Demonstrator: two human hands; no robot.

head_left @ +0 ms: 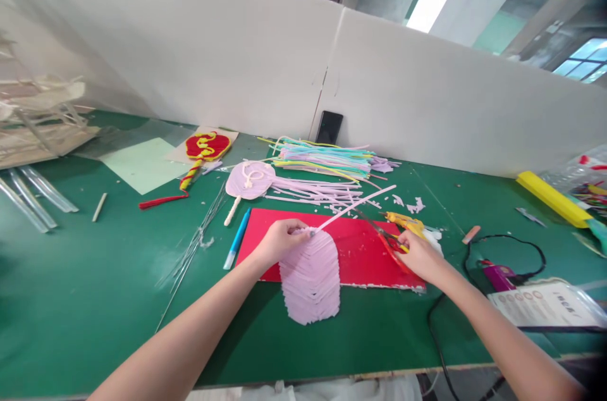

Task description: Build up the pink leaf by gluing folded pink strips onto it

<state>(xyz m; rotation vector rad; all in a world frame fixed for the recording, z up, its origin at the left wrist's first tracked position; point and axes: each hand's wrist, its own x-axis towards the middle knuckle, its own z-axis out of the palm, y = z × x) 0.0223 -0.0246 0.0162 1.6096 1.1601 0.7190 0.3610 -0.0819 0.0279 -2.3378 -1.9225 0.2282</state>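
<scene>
My left hand [284, 240] is closed at the upper edge of a pale purple panel [310, 287] made of slanted strips. Its fingertips pinch a pale purple strip [363, 205] that sticks out up and to the right. In my right hand [420, 255] is a pair of scissors [392, 249] with red and yellow handles, the blades pointing toward that strip. Whether the blades touch the strip I cannot tell. The panel lies partly on a red board [365, 255] and hangs over its near edge onto the green table [227, 338].
Behind the board lie a purple fan [250, 181], loose purple strips [317, 191] and a coloured bundle [327, 157]. A yellow glue gun [405, 222] sits beyond the scissors. Left are a blue marker [237, 240] and thin wires [194, 249]; right, a black cable [434, 331]. A phone [329, 128] leans on the partition.
</scene>
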